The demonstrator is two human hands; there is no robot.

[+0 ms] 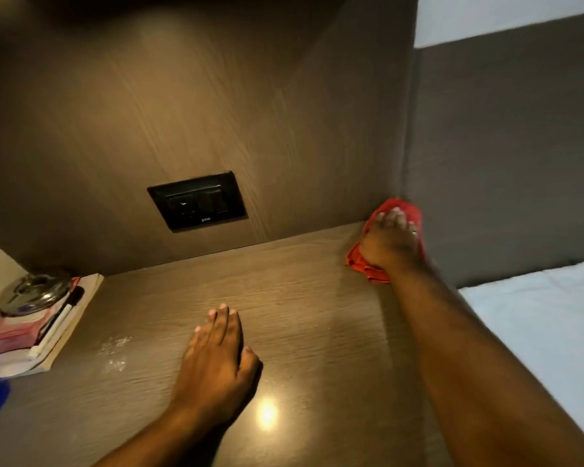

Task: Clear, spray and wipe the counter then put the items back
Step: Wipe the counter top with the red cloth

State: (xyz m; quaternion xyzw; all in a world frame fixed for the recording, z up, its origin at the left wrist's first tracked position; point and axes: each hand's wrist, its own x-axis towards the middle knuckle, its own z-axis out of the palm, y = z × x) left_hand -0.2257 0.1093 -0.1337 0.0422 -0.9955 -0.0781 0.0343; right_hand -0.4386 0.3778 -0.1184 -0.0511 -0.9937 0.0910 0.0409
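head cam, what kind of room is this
Likely a hotel or guest bedroom: a wood-laminate bedside counter set in a niche, a black switch-and-socket plate on its back panel, and a white-sheeted bed alongside.

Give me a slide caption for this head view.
Right hand presses red cloth into counter corner; left hand flat.

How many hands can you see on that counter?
2. The left hand rests flat mid-counter; the right hand presses a red cloth into the far right corner.
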